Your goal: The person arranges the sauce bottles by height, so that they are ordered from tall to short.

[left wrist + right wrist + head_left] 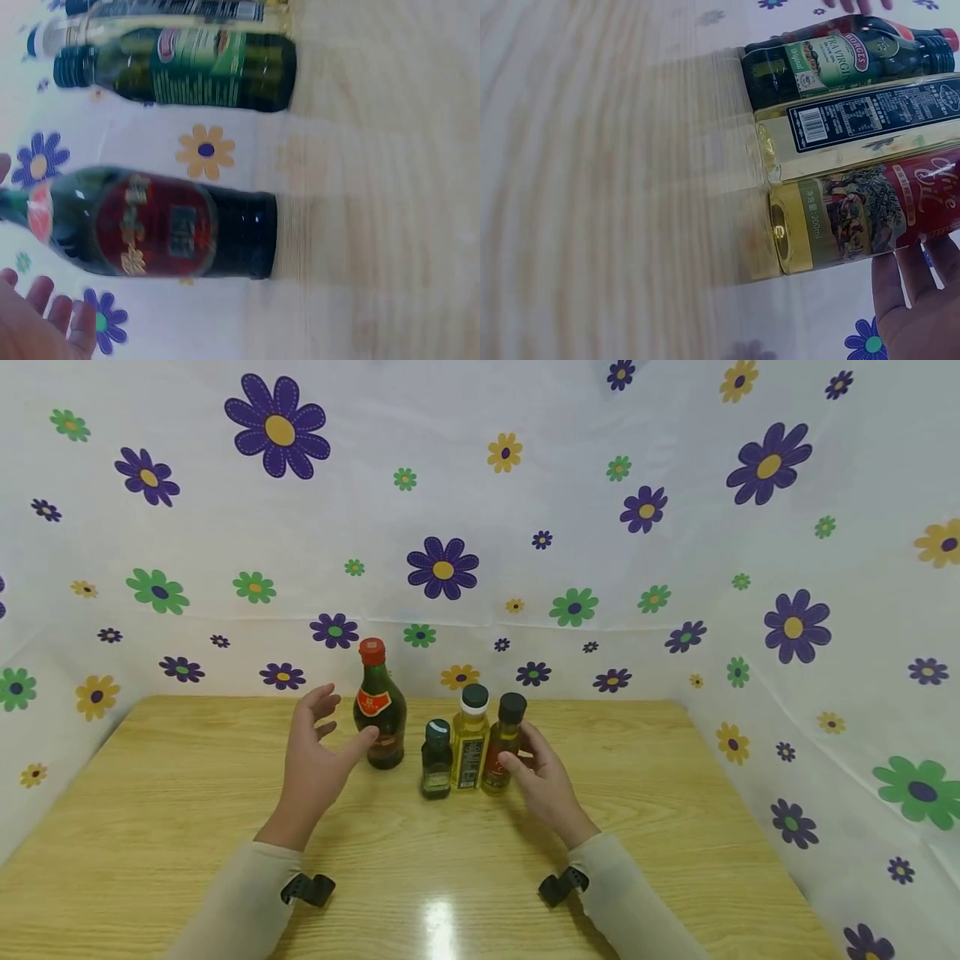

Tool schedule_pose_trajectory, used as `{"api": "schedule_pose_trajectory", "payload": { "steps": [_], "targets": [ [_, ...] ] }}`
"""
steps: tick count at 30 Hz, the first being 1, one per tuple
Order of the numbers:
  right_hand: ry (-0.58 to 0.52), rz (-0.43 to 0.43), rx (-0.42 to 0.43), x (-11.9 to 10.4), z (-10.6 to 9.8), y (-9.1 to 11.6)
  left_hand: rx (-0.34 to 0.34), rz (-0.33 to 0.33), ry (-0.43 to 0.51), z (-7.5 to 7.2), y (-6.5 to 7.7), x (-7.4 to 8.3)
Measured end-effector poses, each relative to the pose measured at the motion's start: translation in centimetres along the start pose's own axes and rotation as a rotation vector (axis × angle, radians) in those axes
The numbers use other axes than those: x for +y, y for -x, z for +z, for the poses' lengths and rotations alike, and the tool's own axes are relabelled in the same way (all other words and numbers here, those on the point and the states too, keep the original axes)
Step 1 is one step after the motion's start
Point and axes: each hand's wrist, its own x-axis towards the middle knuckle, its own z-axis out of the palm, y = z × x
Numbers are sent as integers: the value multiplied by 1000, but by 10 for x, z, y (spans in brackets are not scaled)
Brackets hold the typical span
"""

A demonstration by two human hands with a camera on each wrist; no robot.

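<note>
A dark green bottle with a red cap (386, 714) stands upright on the left; its red label faces the left wrist view. My left hand (318, 768) is beside it, fingers spread, the thumb overlapping the bottle in the head view. Right of it, close together, stand a small dark green olive oil bottle (436, 760), a taller yellow oil bottle with a white collar (470, 747) and a red-labelled olive oil bottle with a black cap (501, 747). My right hand (543, 781) holds this last one, thumb in front and fingers at its right side, fingertips partly hidden.
The bottles stand on a light wood-grain table (225, 777), toward its back. A white cloth with printed flowers (525, 493) hangs behind and along the sides. Dark straps sit on both wrists, over pale sleeves (247, 893).
</note>
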Motion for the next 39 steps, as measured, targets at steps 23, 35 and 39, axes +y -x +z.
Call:
{"api": "schedule_pose_trajectory", "payload": {
  "steps": [23, 35, 39],
  "targets": [
    [-54, 77, -96, 2, -14, -4, -326, 43, 25, 36, 20, 21],
    [-16, -128, -165, -60, -52, -42, -324, 65, -28, 52, 14, 34],
    [103, -136, -229, -85, -52, -59, -309, 23, -54, 55, 12, 36]
  ]
}}
